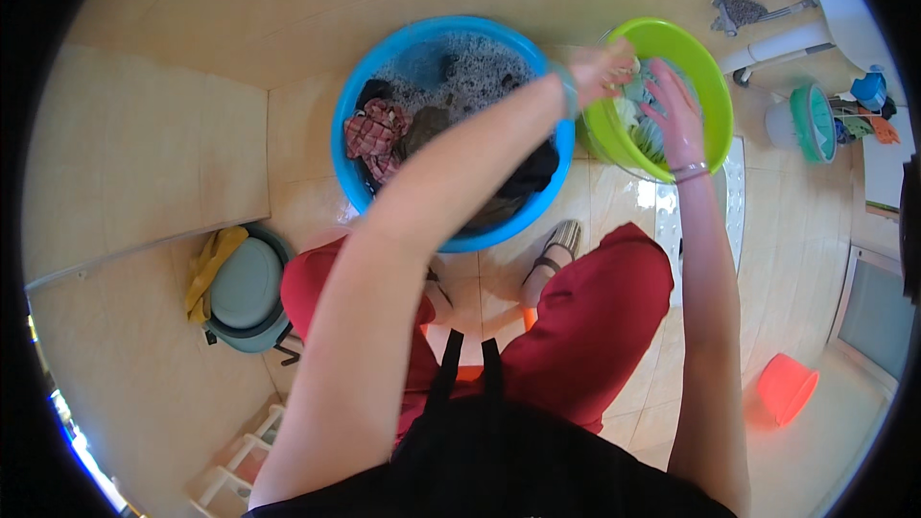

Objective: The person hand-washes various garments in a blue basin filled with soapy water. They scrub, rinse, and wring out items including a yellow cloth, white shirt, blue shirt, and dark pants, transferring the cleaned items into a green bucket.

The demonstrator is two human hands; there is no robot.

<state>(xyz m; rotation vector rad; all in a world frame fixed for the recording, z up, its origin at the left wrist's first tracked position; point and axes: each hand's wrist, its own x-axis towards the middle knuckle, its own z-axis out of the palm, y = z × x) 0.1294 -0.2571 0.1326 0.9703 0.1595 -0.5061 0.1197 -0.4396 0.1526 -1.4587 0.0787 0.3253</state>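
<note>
Over the left rim of the lime-green bucket point(718, 86) hangs my left hand point(602, 69), smeared by motion, so what its fingers do is unclear. My right hand point(677, 120) reaches into the same bucket from the near right, fingers stretched and apart, above pale green and white wet clothes point(633, 115). To the left stands a wide blue basin point(342, 139) of sudsy water point(470, 62). A pink checked cloth point(376, 132) and dark clothes point(427, 129) lie in it, partly hidden by my left forearm.
Grey-green stacked basins point(247, 283) with a yellow cloth point(213, 264) sit by the left wall. A coral-red tub point(787, 389) lies at the right. A white-and-green bucket point(811, 125), a mop point(739, 11) and a white pedestal point(854, 14) stand at the far right. My feet are near the basin.
</note>
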